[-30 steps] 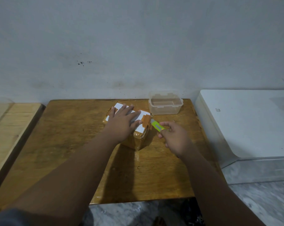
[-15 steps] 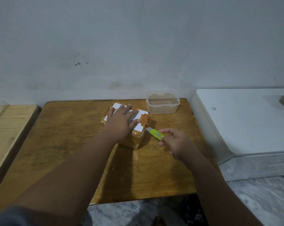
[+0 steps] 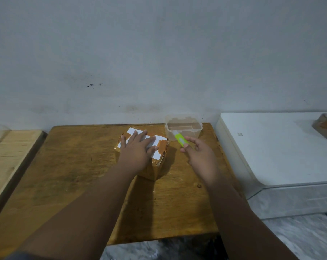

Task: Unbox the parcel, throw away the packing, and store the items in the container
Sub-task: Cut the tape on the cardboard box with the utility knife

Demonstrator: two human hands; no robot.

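Brown tape-wrapped cardboard parcel (image 3: 155, 156) looks light, stiff, slick; left hand (image 3: 138, 149) presses flat; right hand (image 3: 200, 156) pinches green cutter (image 3: 180, 139).

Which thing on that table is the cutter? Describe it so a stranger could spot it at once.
Start at the brown wooden table against the grey wall. Near its far right corner stands a clear plastic container, and in front of it the right hand holds the cutter. It is the only bright yellow-green thing there, slim and pen-shaped, beside the taped brown parcel.

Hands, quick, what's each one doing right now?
Left hand: open, flat on the parcel.
Right hand: pinching the green cutter.
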